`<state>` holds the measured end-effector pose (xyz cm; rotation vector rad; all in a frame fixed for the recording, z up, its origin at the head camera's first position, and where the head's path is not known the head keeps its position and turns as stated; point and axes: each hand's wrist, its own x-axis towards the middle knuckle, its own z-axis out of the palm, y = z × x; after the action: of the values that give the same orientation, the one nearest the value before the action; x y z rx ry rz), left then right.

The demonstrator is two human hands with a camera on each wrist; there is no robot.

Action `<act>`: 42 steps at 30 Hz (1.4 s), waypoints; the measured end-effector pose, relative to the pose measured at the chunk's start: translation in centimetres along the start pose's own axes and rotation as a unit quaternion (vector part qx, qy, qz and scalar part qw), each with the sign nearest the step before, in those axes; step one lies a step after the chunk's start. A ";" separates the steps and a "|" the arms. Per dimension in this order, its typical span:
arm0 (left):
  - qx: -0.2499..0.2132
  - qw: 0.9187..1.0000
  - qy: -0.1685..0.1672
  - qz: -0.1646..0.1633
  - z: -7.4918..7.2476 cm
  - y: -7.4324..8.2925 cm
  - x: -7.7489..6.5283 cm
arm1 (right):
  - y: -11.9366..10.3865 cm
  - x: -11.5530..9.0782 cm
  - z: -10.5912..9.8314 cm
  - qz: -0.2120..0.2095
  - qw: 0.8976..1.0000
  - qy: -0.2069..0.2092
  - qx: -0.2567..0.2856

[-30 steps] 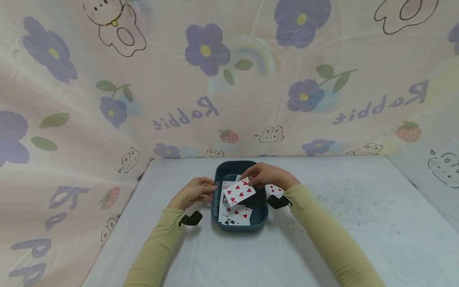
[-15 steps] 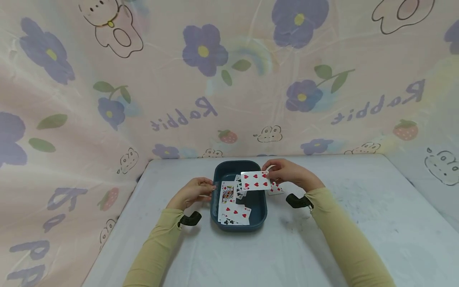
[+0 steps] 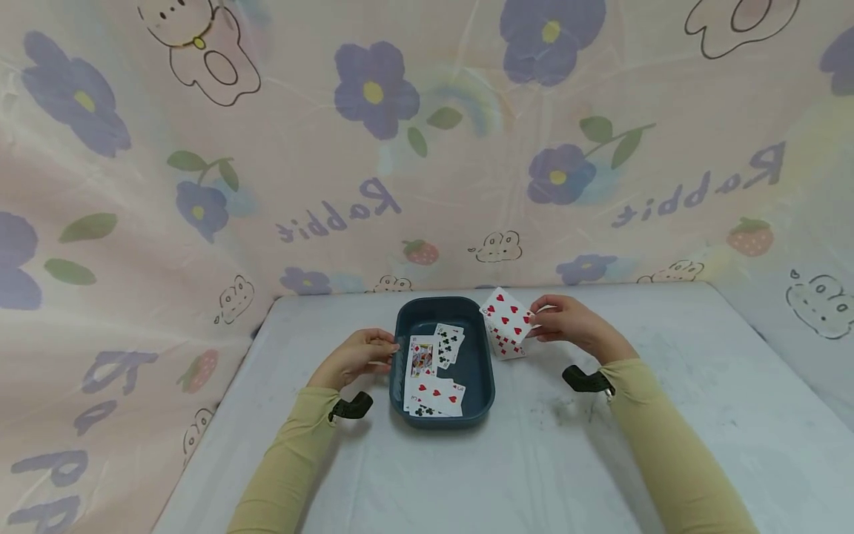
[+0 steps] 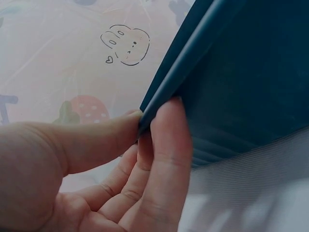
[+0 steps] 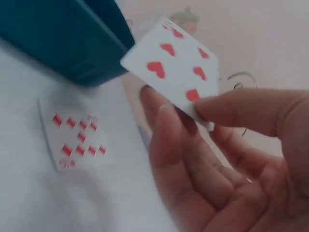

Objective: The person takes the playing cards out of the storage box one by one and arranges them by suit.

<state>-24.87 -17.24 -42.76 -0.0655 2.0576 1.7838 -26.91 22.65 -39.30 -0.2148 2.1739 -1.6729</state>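
A dark blue tray (image 3: 482,404) stands on the table with several playing cards inside. My left hand (image 3: 356,357) pinches its left rim; in the left wrist view the thumb and index finger (image 4: 171,140) press the rim from both sides. Clear of the tray's right side, my right hand (image 3: 574,325) holds a heart card (image 3: 505,315) by one corner, face up and tilted. Below that card a diamond card (image 5: 79,135) lies on the table beside the tray, partly covered in the head view. Inside the tray are a face card (image 3: 422,357), a clubs card (image 3: 448,344) and another heart card (image 3: 437,393).
The white tabletop (image 3: 667,415) reaches out on both sides of the tray, with dark smudges to the right. A printed cloth (image 3: 467,185) hangs behind and at the sides. Each wrist carries a black strap device (image 3: 587,380).
The right hand has carried the heart card from above the tray rightward, past its right rim, over the diamond card. More of the tray's cards show. The left hand stays on the rim.
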 end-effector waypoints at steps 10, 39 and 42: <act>0.003 1.000 -0.009 0.012 -0.1 -0.2 -0.2 | 2.4 -1.2 -1.3 0.054 0.996 0.053 0.053; 0.001 1.000 -0.010 0.017 0.0 -0.2 -0.3 | 5.7 -1.5 -1.1 0.137 0.968 0.135 0.158; 0.003 1.000 -0.012 0.020 0.0 -0.2 -0.4 | 5.8 -1.5 -1.2 0.139 0.971 0.137 0.140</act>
<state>-24.48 -17.32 -42.83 -0.0010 2.0617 1.7929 -25.34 25.84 -44.26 0.4023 1.9997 -1.9014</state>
